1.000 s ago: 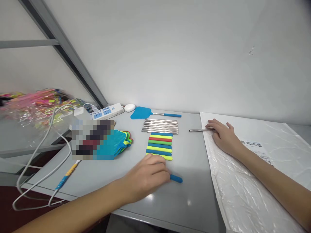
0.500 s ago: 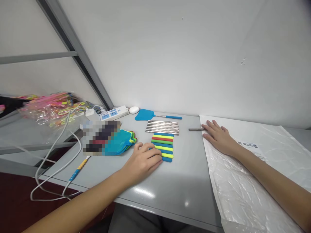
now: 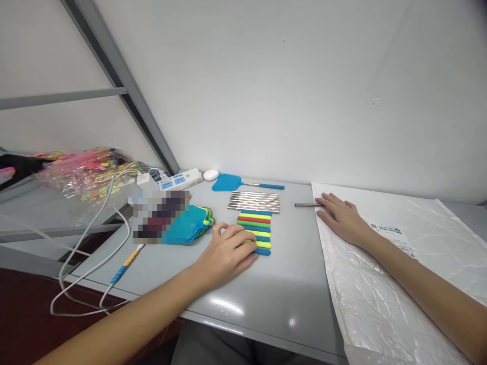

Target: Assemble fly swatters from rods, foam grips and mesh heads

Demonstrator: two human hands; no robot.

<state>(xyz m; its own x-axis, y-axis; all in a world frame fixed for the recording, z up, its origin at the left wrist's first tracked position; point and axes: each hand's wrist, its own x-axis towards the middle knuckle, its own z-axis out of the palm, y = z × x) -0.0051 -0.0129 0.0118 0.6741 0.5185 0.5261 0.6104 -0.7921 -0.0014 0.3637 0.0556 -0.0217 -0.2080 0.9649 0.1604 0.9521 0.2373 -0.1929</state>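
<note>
My left hand rests on the table with loosely bent fingers over the left ends of the lower coloured handle grips. The row of blue, yellow, red and green handle grips lies side by side. Flat on a white plastic mailing bag, my right hand has its fingers stretched out. A thin metal tube sticks out to the left from under its fingertips, its right end hidden. Behind the grips lie several metal rods in a row. A blue fly swatter with a blue handle lies farther back.
A stack of coloured swatter heads lies left of my left hand, beside a blurred-out patch. A power strip and a white oval object stand near the wall. White cables loop over the left edge. Bagged colourful items lie far left.
The view has shifted slightly. My left hand has edged a little to the right along the lower handle grips. The right hand keeps its place beside the metal tube.
</note>
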